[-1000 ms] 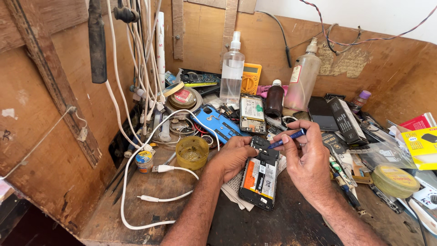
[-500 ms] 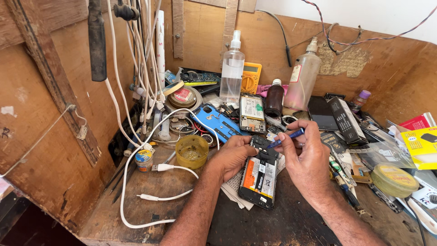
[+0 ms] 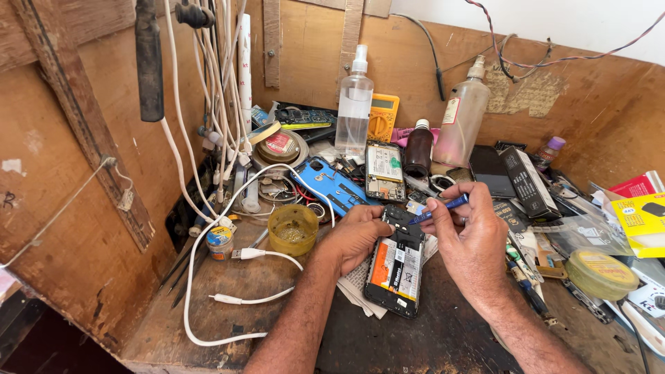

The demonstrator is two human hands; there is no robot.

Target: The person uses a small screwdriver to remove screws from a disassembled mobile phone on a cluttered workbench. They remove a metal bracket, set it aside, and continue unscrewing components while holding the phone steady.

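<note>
Where the wooden wall (image 3: 62, 208) meets the bench (image 3: 208, 305) on the left, white cables (image 3: 201, 104) hang down and one loops across the wood, its plug lying near a yellow cup (image 3: 293, 230). Just right of the cup, the left hand (image 3: 357, 235) rests on the upper left edge of an opened phone (image 3: 396, 266), fingers curled against its side and steadying it. That phone lies back-up on some paper at the middle of the bench, its orange-and-white battery showing. Behind it sit a blue phone cover (image 3: 332, 185), a bare circuit board (image 3: 384, 165), a clear spray bottle (image 3: 354, 104), a yellow meter (image 3: 382, 118) and a small dark bottle (image 3: 418, 149). Over the phone's top end, the right hand (image 3: 474, 239) pinches a blue tool (image 3: 440, 208) between thumb and fingers, tip pointing left and down at the phone's upper part; whether the tip touches, I cannot tell. Further right are a black box (image 3: 528, 181), a yellow tape roll (image 3: 600, 273) and a yellow packet (image 3: 641, 215).
</note>
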